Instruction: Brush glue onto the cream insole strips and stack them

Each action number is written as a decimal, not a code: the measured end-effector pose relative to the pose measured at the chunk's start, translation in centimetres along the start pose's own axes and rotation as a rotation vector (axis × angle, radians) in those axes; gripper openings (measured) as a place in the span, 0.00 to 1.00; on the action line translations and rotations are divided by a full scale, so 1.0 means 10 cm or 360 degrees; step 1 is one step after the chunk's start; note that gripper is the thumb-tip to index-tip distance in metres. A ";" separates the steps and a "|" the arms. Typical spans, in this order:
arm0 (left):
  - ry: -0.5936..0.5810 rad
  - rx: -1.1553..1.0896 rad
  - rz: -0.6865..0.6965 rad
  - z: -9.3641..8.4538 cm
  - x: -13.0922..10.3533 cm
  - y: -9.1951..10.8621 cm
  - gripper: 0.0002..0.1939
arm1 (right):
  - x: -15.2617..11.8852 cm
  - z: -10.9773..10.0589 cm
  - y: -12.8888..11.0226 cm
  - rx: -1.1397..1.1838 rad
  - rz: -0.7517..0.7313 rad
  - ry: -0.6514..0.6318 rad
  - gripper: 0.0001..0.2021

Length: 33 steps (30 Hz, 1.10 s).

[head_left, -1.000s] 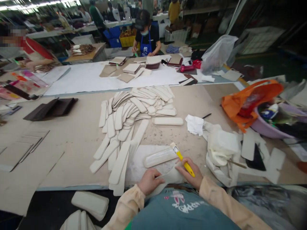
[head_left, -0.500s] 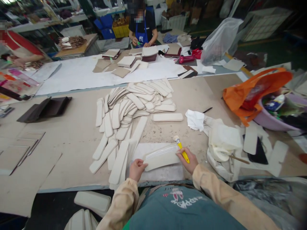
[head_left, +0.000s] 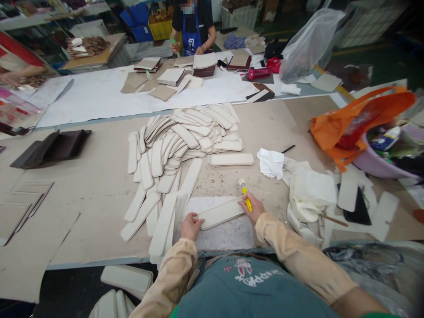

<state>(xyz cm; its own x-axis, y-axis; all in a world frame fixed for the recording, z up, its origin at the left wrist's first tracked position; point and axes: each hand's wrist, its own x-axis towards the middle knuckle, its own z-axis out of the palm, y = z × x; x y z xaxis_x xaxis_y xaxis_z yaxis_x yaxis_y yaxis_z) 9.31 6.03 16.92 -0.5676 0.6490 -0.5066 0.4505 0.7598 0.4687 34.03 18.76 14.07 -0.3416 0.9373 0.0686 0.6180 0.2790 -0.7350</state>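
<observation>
A long cream panel with rounded corners (head_left: 221, 213) is held by its two ends over a pale sheet (head_left: 228, 238) at the table's near edge. My left hand (head_left: 191, 226) pinches the panel's left end. At the other end, my right hand (head_left: 253, 207) grips the panel between its fingertips and also keeps a yellow-handled brush (head_left: 246, 198) in the same grasp, bristles pointing away from me. Beside my left hand, several long cream strips (head_left: 163, 225) overlap. Beyond lies a big heap of similar panels (head_left: 185, 141), with a small neat stack (head_left: 231, 159) at its right.
To the right are a white cloth (head_left: 270, 162), a bulky white bag (head_left: 311, 196) and an orange bag (head_left: 351, 123) over a purple basin (head_left: 387, 163). Dark folded pieces (head_left: 51, 148) lie left. A co-worker in a blue apron (head_left: 191, 37) stands across the table.
The panel now shows a plain cream face where a glossy strip was visible along it. My right hand and the brush have shifted slightly left; my left hand still holds its end.
</observation>
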 end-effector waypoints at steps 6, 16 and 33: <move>-0.0024 0.0044 0.0003 0.02 0.03 -0.03 0.16 | 0.01 0.07 0.08 -0.0063 -0.0086 0.0032 0.07; -0.0057 0.0102 0.0079 0.03 0.05 -0.03 0.19 | -0.06 0.09 0.00 -0.0079 -0.0760 -0.0076 0.04; -0.0117 0.0249 0.0197 0.02 0.10 -0.03 0.22 | -0.21 0.02 0.33 -0.0087 -0.0412 -0.0131 0.05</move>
<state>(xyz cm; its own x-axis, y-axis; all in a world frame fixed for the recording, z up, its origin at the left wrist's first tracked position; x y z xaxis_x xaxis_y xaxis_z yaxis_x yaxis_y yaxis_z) 8.80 6.45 16.12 -0.4522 0.7345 -0.5060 0.6182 0.6671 0.4157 36.64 17.63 11.39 -0.5483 0.8138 0.1926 0.5393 0.5201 -0.6623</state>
